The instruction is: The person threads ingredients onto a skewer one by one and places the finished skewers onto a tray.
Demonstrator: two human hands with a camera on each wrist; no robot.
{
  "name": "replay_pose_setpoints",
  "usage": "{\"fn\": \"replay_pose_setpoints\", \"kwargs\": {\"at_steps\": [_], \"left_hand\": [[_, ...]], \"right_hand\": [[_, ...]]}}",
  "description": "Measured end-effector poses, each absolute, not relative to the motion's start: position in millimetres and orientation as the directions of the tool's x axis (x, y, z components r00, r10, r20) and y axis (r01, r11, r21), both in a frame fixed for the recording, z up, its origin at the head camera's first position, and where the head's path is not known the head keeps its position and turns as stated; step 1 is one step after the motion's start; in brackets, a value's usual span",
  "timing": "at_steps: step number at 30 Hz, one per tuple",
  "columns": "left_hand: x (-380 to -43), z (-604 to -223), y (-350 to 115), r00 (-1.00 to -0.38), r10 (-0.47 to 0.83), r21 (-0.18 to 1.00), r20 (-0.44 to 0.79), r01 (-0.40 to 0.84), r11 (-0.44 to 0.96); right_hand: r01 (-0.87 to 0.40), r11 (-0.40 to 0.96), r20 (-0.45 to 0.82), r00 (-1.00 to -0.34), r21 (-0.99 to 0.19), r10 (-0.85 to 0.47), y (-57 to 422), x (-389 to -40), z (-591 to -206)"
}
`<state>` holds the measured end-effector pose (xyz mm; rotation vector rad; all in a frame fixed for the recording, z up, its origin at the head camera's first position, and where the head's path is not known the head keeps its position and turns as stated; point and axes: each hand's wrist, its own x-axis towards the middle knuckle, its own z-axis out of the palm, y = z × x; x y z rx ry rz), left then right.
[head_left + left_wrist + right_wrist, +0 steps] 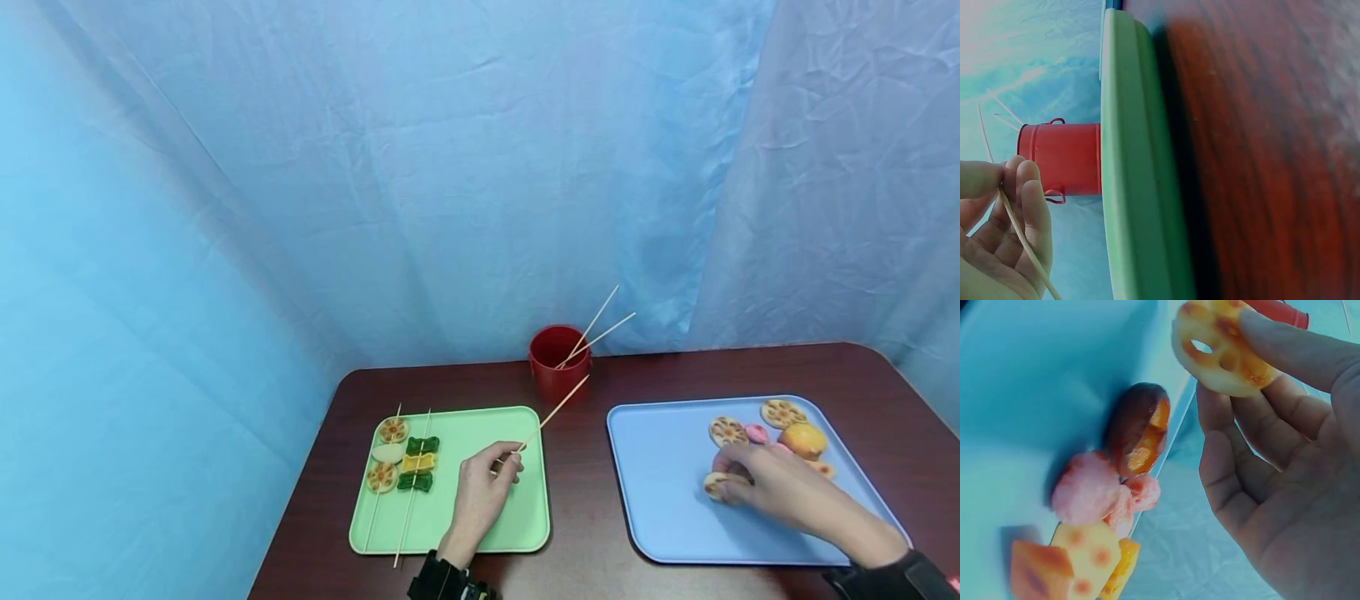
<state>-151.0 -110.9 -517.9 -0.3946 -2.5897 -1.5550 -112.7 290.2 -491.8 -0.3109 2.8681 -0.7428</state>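
Note:
My left hand [480,496] pinches a thin wooden skewer [557,411] above the right part of the green tray [468,425]. In the left wrist view the bare skewer [1022,237] runs between thumb and fingertips. Over the blue tray [667,467], my right hand [798,492] grips a browned lotus root slice [1219,353] by its edge, between thumb and fingers. Two loaded skewers lie at the green tray's left: one bears lotus slices [382,477] around a pale piece [387,452], the other a yellow piece [417,462] between green ones [416,482].
A red bucket [557,385] behind the trays holds two skewers [600,315]. On the blue tray's right side lie more food pieces, among them lotus slices [783,413], a yellow-orange piece [804,440] and pink pieces [756,433]. A blue curtain [480,183] hangs behind the table.

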Motion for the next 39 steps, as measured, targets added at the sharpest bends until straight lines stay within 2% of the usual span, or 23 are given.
{"fn": "replay_pose_setpoints", "kwargs": {"at_steps": [8, 12, 23, 33, 39], "left_hand": [[-150.7, -513.6, -108.0, -0.96, 0.181, 0.856, 0.212, 0.272, 0.439], [-150.5, -513.1, -107.3, -0.956, 0.193, 0.855, 0.221, 0.285, 0.433], [-150.2, -510.6, -105.2, -0.953, 0.198, 0.854, 0.228, 0.294, 0.429], [-145.9, -509.0, -102.0, -0.934, 0.24, 0.846, 0.263, 0.343, 0.407], [-143.9, -508.8, -99.4, -0.92, 0.276, 0.836, 0.28, 0.375, 0.401]], "right_hand": [[-0.214, 0.83, 0.041, -0.973, -0.514, -0.225, 280.6, -120.8, -484.1], [-0.194, 0.811, 0.086, -0.981, -0.552, -0.176, 274.2, -124.3, -481.0], [-0.032, 0.707, 0.05, -0.999, -0.707, 0.004, 266.7, -134.9, -474.8], [0.09, 0.451, -0.046, -0.993, -0.888, 0.109, 251.7, -143.6, -472.6], [0.13, 0.225, -0.111, -0.989, -0.966, 0.096, 245.7, -148.1, -471.8]]}}
